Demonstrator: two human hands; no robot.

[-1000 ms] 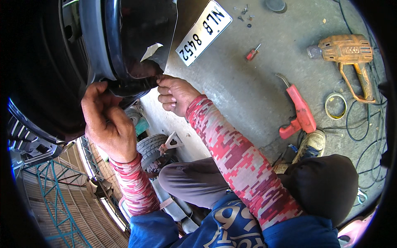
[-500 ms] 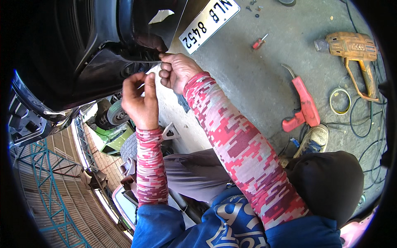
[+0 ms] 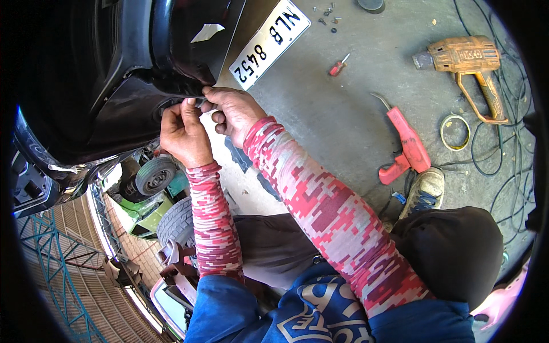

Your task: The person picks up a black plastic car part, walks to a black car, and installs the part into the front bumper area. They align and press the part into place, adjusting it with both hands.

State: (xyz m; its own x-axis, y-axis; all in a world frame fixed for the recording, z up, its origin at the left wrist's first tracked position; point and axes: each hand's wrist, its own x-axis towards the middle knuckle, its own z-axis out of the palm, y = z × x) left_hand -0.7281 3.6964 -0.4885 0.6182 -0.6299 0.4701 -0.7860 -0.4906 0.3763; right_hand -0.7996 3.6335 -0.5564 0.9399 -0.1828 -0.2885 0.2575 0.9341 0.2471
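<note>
A: Where is the black car part from your right hand and your left hand?

B: It is just past your fingertips. It spreads out ahead of you and over to your left, and its edge comes right to your fingers.

A: What does your right hand do?

B: Its thumb and first finger pinch that edge, close to a corner. The other fingers are curled in.

A: And your left hand?

B: It is just beside the right one, at the same edge. Its thumb sticks up and its first finger bends close to it. I can't tell if they squeeze the edge or only touch it.

A: Is something stuck on the black car part?

B: Yes, a white scrap, a bit ahead of your right hand.

A: What lies on the floor?

B: The white number plate is near your right hand. Farther right are a little red screwdriver, a red tool shaped like a gun, an orange heat gun and a round ring. Your shoe is by the red tool.
</note>
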